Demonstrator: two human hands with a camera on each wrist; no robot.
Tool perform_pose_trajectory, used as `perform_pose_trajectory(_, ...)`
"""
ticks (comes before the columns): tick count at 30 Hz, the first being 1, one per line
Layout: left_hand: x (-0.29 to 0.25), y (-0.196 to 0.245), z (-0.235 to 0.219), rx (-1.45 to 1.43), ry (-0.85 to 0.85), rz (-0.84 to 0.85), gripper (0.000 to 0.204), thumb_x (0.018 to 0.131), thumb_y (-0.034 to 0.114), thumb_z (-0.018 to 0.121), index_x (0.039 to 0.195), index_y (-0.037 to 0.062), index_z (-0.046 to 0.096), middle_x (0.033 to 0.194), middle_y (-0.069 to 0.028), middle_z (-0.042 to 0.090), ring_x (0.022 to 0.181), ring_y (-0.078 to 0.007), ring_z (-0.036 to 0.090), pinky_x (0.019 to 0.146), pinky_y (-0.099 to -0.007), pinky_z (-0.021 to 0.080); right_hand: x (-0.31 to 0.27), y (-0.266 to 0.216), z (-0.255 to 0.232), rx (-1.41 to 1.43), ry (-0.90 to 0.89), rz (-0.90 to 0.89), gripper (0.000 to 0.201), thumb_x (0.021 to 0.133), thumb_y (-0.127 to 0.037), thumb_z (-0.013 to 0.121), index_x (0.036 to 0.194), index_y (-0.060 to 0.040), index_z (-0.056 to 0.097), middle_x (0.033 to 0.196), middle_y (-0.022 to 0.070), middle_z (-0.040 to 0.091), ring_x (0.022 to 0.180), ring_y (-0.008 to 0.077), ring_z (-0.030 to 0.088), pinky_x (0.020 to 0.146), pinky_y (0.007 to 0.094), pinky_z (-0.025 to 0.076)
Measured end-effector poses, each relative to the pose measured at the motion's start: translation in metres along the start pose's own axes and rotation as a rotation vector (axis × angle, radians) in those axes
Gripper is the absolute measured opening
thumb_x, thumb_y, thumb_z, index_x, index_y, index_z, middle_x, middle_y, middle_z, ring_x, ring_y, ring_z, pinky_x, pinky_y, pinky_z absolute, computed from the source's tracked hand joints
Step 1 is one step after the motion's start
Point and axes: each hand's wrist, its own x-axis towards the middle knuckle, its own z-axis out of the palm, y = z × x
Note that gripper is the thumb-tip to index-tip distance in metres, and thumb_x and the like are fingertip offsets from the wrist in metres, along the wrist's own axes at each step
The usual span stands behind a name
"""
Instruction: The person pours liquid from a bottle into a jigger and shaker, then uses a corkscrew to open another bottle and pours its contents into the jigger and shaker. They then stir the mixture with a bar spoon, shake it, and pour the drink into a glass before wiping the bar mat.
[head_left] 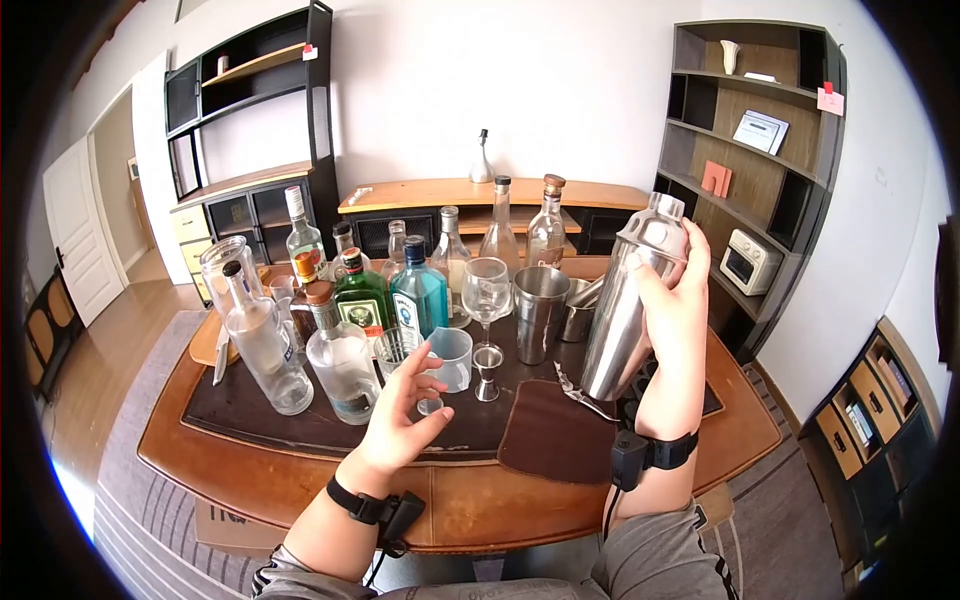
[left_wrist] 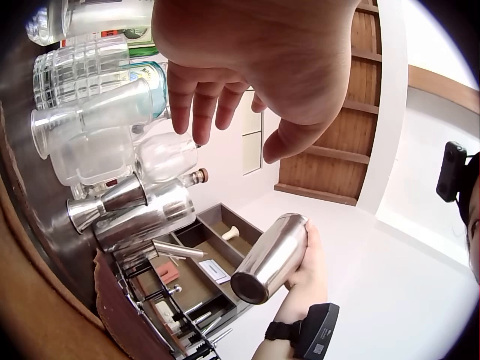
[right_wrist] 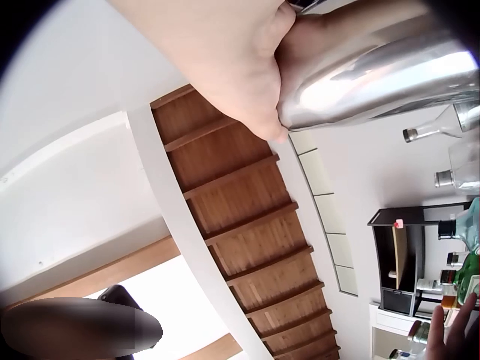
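My right hand (head_left: 679, 300) grips a capped steel shaker (head_left: 622, 310), tilted slightly, at the right above the table; its base faces the camera in the left wrist view (left_wrist: 271, 259). My left hand (head_left: 402, 412) hovers over the table's front with fingers spread and relaxed, holding nothing. Just beyond it are a frosted plastic cup (head_left: 452, 360) and a small steel jigger (head_left: 487, 374). A stemmed glass (head_left: 487, 288) and an open steel tin (head_left: 540, 315) stand between the hands.
Several bottles, among them a green one (head_left: 362, 297) and a blue one (head_left: 419, 295), crowd the left and back of the table. A brown leather mat (head_left: 555, 432) lies front right, with metal tools (head_left: 583, 397) at its edge.
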Motion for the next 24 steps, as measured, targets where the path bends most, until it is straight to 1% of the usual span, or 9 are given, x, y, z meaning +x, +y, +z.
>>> perform_pose_trajectory(3,-0.001,0.0,-0.001,0.027,-0.05,-0.021,0.088,0.078,-0.009,0.064,0.153,0.0079,0.021,0.138,-0.0117,0.045,0.111,-0.018,0.055,0.097,-0.0329,0.044,-0.016,-0.018,0.016,0.029,-0.095,-0.026,0.08,0.075,-0.014,0.079,0.141,-0.0023,0.036,0.131,0.0194,0.05,0.117,0.0263,0.054,0.097,0.0382,0.048)
perform_pose_trajectory(8,-0.002,0.003,-0.001,-0.129,-0.196,0.072,0.103,0.078,0.012,0.077,0.155,0.0082,0.01,0.141,-0.0158,0.041,0.118,-0.0236,0.051,0.103,-0.0391,0.038,-0.061,-0.032,0.059,0.269,-0.433,-0.162,0.083,0.075,-0.015,0.082,0.141,-0.0002,0.033,0.129,0.0189,0.049,0.118,0.0297,0.054,0.1,0.0397,0.045)
perform_pose_trajectory(10,-0.001,-0.002,0.001,-0.134,-0.271,0.133,0.117,0.073,0.021,0.084,0.155,0.005,0.003,0.144,-0.0165,0.039,0.127,-0.0268,0.045,0.109,-0.042,0.032,-0.078,-0.029,0.075,0.172,-0.489,-0.293,0.084,0.075,-0.016,0.082,0.141,-0.0001,0.032,0.129,0.0201,0.046,0.122,0.0313,0.051,0.103,0.0408,0.042)
perform_pose_trajectory(12,-0.002,0.017,0.009,-0.09,-0.203,0.109,0.12,0.069,0.024,0.087,0.153,0.0015,0.004,0.145,-0.0154,0.036,0.131,-0.027,0.04,0.112,-0.0415,0.029,-0.101,-0.027,0.091,0.242,-0.552,-0.251,0.085,0.076,-0.018,0.082,0.142,0.0006,0.031,0.132,0.0215,0.044,0.125,0.0325,0.047,0.105,0.0414,0.039)
perform_pose_trajectory(13,-0.003,0.01,0.009,-0.226,-0.11,0.043,0.121,0.065,0.025,0.09,0.151,0.0009,0.008,0.145,-0.0142,0.035,0.133,-0.0255,0.039,0.112,-0.0404,0.029,-0.116,-0.019,0.101,0.295,-0.608,-0.182,0.091,0.077,-0.008,0.079,0.146,0.0,0.021,0.138,0.0183,0.04,0.131,0.0254,0.041,0.109,0.0396,0.034)
perform_pose_trajectory(14,0.001,0.014,0.005,-0.305,-0.134,0.012,0.117,0.064,0.024,0.09,0.149,0.0021,0.014,0.144,-0.0142,0.037,0.133,-0.0253,0.038,0.111,-0.0406,0.032,-0.125,-0.019,0.106,0.281,-0.558,-0.208,0.092,0.077,-0.007,0.079,0.147,-0.0006,0.019,0.14,0.0184,0.039,0.132,0.0252,0.039,0.111,0.0398,0.032)
perform_pose_trajectory(19,-0.004,0.024,0.016,-0.33,-0.039,0.012,0.115,0.063,0.016,0.089,0.149,0.0024,0.014,0.142,-0.0138,0.038,0.133,-0.0249,0.038,0.11,-0.0404,0.032,-0.113,-0.029,0.099,0.408,-0.71,-0.013,0.093,0.077,-0.005,0.078,0.147,-0.001,0.018,0.141,0.0176,0.038,0.132,0.0237,0.039,0.11,0.0389,0.034)
perform_pose_trajectory(22,-0.003,0.029,0.015,-0.18,-0.077,0.027,0.119,0.062,0.009,0.089,0.15,0.0005,0.011,0.143,-0.0143,0.037,0.135,-0.0246,0.036,0.113,-0.0404,0.029,-0.094,-0.037,0.082,0.433,-0.764,0.09,0.077,0.081,-0.006,0.074,0.143,0.0,0.029,0.135,0.0126,0.045,0.127,0.0206,0.044,0.108,0.0368,0.036)
perform_pose_trajectory(24,0.0,0.03,0.014,-0.075,-0.165,0.061,0.121,0.062,0.008,0.089,0.15,-0.0039,0.008,0.146,-0.0175,0.035,0.137,-0.026,0.034,0.114,-0.0391,0.028,-0.088,-0.035,0.075,0.66,-0.774,0.327,0.067,0.082,-0.011,0.075,0.138,-0.0004,0.038,0.118,0.0078,0.056,0.108,0.014,0.056,0.095,0.0318,0.046)
